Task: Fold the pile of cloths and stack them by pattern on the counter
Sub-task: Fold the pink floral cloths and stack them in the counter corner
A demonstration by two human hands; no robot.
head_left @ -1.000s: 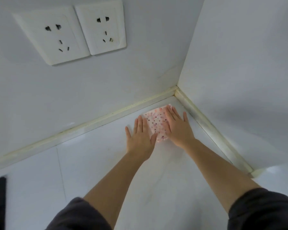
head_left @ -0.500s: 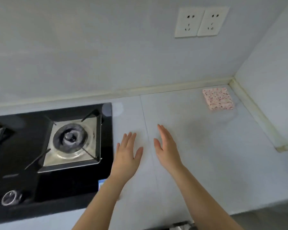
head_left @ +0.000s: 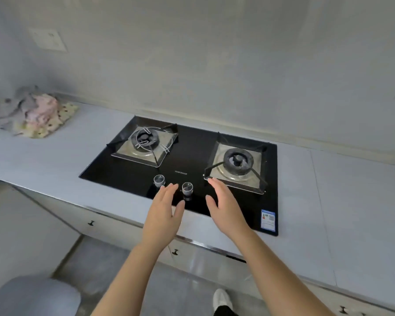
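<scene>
Cloths point(head_left: 37, 112) lie in a rumpled heap, pink, grey and cream-spotted, at the far left end of the counter point(head_left: 55, 160), well apart from both hands. Left hand point(head_left: 164, 215), the nearer one, and right hand point(head_left: 226, 210) hover spread and empty over the hob point(head_left: 192, 156); the reach likely goes leftward.

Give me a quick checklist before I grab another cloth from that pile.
1. Left-hand grip empty, fingers straight: ok.
2. Right-hand grip empty, fingers straight: ok.
3. Crumpled pile of patterned cloths within reach: probably not ok, it lies far left on the pale grey counter.
4. Black glass gas cooktop below the hands shows no flame: ok.
5. Pattern of the pile's top cloth: cannot tell, blurred.
</scene>
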